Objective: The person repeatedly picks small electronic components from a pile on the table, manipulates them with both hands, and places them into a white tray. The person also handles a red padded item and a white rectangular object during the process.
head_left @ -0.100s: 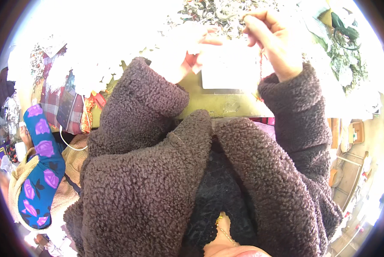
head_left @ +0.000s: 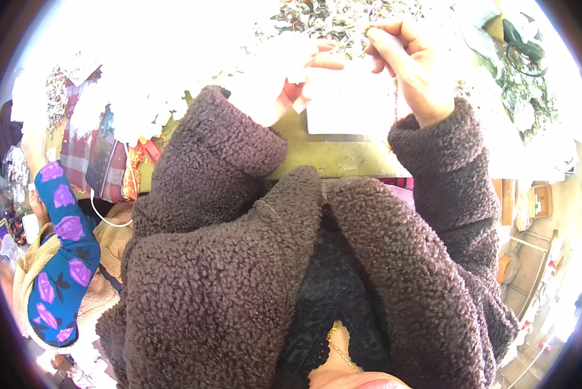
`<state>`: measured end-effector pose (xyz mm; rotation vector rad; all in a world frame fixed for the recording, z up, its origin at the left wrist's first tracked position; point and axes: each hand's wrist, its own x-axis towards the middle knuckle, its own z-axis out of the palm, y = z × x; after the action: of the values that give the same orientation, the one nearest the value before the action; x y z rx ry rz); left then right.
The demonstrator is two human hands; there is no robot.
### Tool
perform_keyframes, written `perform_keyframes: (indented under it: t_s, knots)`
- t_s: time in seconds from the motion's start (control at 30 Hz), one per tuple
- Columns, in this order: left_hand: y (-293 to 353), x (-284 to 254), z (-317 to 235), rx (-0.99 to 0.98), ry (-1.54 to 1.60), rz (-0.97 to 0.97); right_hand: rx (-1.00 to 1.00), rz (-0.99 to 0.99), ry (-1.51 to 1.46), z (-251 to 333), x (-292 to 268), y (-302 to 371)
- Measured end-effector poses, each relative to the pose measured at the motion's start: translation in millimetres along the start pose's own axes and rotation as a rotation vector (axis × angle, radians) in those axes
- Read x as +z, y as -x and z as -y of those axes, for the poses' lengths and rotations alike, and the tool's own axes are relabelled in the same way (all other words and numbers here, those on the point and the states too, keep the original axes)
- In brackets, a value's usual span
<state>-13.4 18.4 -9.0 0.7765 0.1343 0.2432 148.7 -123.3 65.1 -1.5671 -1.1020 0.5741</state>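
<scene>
My left hand [head_left: 294, 81] is over the near part of the table, left of a white tray-like thing [head_left: 349, 120], largely washed out by glare. Its fingers are bent, with the thumb close to a fingertip; whatever they hold is lost in the brightness. Above the tray's right side, my right hand [head_left: 417, 65] pinches with thumb and forefinger. What sits in that pinch is too small to name. Just beyond both hands lies a heap of small mixed dark and pale pieces [head_left: 323, 19].
The yellow-green table edge [head_left: 291, 152] runs before me. Green leafy-looking material [head_left: 531, 104] lies at the right, with a dark green looped thing [head_left: 521, 45] above it. On the left are checked cloth [head_left: 77, 152], a white cable [head_left: 106, 222] and another person's blue flowered sleeve [head_left: 67, 227].
My right hand and its sleeve have shifted very slightly to the left. The left hand stays nearly in place.
</scene>
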Motion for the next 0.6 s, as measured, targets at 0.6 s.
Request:
perform_keyframes:
  t_s: [0.6]
  knots:
    - [-8, -28, 20, 0.314, -0.101, 0.187, -0.211, 0.091, 0.230, -19, 11, 47]
